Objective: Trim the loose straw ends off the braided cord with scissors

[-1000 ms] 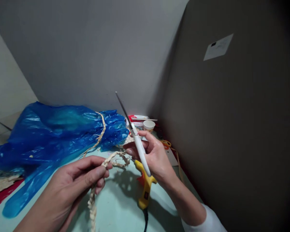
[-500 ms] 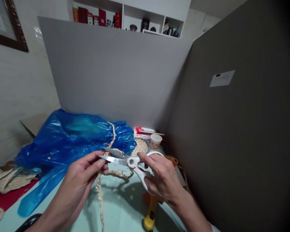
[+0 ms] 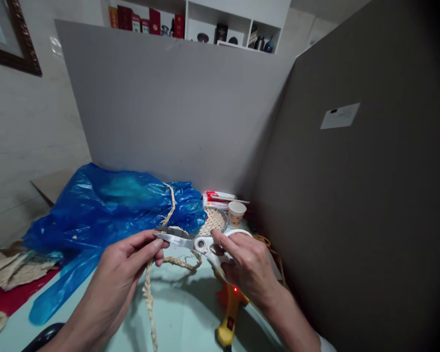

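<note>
In the head view, the only 1 here, I'm watching 2 hands meet at the scissors (image 3: 201, 243). The right hand (image 3: 251, 256) is closed around their white handles. The left hand (image 3: 126, 264), at the blade tips, pinches the braid (image 3: 148, 293) between thumb and fingers. One length of the braid hangs below the scissors' tips; another loops just under their blades, its end frayed. The 2 blades stand slightly apart, and I can't tell whether any straw lies between them.

Those tips sit right against the left fingers, so a slip, or a squeeze with the fingertip in the way, could nick skin. A loose pinch might let the braid roll, leaving a ragged cut or letting the plait unravel.

Below the scissors' handles, partly hidden by the right hand, a glue gun (image 3: 228, 327) lies on the table (image 3: 185, 313) with a red light showing. If that means it's hot, a dropped wrist could get burned. Beyond the scissors are a basket (image 3: 213, 222) and a cup (image 3: 236, 210); a careless elbow might tip the cup. Left of them slumps a blue bag (image 3: 113, 210).
</note>
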The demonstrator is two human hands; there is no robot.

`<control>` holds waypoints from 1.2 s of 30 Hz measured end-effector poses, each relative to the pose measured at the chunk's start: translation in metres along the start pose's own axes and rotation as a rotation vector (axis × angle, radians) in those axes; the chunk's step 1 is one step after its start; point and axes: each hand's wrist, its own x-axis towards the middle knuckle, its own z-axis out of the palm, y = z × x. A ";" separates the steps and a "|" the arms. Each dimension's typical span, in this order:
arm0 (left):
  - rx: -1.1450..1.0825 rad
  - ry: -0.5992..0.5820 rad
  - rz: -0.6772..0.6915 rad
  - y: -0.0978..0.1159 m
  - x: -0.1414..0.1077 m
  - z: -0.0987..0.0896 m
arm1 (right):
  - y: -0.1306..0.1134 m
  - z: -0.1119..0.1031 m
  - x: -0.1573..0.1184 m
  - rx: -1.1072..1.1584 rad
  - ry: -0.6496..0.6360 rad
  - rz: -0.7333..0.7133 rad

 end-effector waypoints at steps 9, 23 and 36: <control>0.018 -0.053 -0.015 -0.001 0.001 -0.004 | 0.001 0.009 -0.004 0.055 -0.029 0.071; 0.117 -0.166 -0.002 -0.001 -0.004 -0.006 | -0.029 0.001 0.025 1.316 -0.215 1.036; 0.565 -0.032 0.834 -0.042 -0.033 0.009 | -0.038 0.003 0.033 1.653 0.120 1.256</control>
